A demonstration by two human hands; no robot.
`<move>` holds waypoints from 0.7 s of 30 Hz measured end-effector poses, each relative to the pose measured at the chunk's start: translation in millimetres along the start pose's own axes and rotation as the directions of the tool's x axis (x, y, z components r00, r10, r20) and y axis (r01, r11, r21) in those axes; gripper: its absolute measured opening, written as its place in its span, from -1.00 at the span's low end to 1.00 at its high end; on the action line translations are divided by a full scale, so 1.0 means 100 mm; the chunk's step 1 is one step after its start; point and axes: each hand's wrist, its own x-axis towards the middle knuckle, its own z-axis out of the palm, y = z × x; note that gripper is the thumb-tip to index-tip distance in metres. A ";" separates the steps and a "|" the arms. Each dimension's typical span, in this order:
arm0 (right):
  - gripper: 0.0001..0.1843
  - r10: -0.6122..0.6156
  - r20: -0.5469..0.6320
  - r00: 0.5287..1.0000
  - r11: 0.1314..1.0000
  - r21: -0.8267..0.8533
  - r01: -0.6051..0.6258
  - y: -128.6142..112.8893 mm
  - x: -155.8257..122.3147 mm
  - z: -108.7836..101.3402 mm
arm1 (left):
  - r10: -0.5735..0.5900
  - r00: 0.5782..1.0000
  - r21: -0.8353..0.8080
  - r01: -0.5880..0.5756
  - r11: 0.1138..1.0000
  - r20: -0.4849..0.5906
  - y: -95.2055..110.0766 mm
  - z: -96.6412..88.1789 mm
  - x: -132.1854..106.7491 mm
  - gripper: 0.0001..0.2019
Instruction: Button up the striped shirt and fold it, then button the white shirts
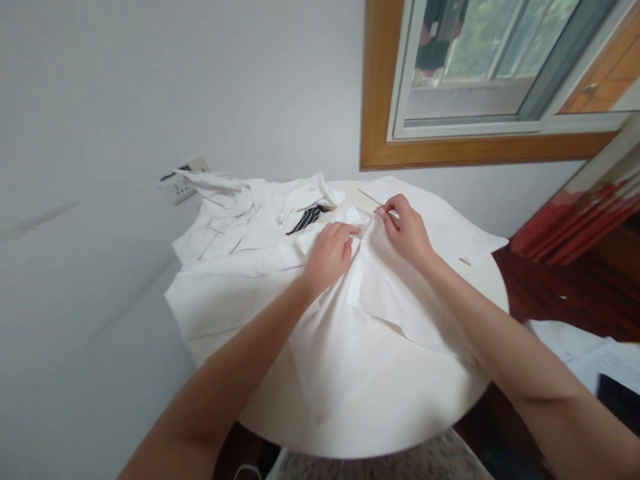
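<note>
Two arms [240, 360] reach over the round desk [400, 413]. The left hand [327, 257] grips the white shirt [340, 333] to hold it down; the right hand [407, 230] pinches its far edge.

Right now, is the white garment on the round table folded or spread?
Spread, rumpled: white garment drapes across table; left hand and right hand pinch its bunched middle.
</note>
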 end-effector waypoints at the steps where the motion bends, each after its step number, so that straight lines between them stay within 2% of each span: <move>1: -0.93 0.021 -0.036 0.999 0.998 0.061 -0.019 0.01 -0.06 0.04 | -0.030 1.000 -0.103 0.031 0.994 0.003 0.05 0.10 -0.06 -0.74; 4: -0.86 0.084 -0.089 0.992 0.973 0.221 -0.063 0.08 -0.22 0.13 | -0.128 0.992 -0.274 0.125 0.954 0.007 0.08 0.39 -0.21 -0.78; 7: -0.79 0.146 -0.043 0.988 0.920 0.373 -0.120 0.15 -0.29 0.18 | -0.177 0.984 -0.358 0.172 0.918 0.018 0.00 0.57 -0.31 -0.79; 10: -0.75 0.247 0.006 0.969 0.840 0.498 -0.217 0.18 -0.30 0.21 | -0.220 0.973 -0.482 0.226 0.847 0.071 -0.08 0.61 -0.32 -0.74; 12: -0.73 0.323 0.008 0.946 0.807 0.520 -0.279 0.19 -0.30 0.22 | -0.209 0.970 -0.532 0.243 0.811 0.125 -0.10 0.57 -0.31 -0.71; 14: -0.70 0.384 0.012 0.923 0.785 0.523 -0.333 0.21 -0.31 0.24 | -0.140 0.978 -0.528 0.202 0.825 0.155 -0.10 0.51 -0.29 -0.72; 18: -0.66 0.464 0.039 0.885 0.719 0.568 -0.401 0.30 -0.33 0.27 | 0.054 0.990 -0.426 0.007 0.905 0.130 -0.08 0.40 -0.28 -0.72; 21: -0.65 0.504 0.072 0.861 0.664 0.605 -0.439 0.32 -0.35 0.28 | 0.096 0.987 -0.363 -0.045 0.931 0.125 -0.03 0.37 -0.29 -0.72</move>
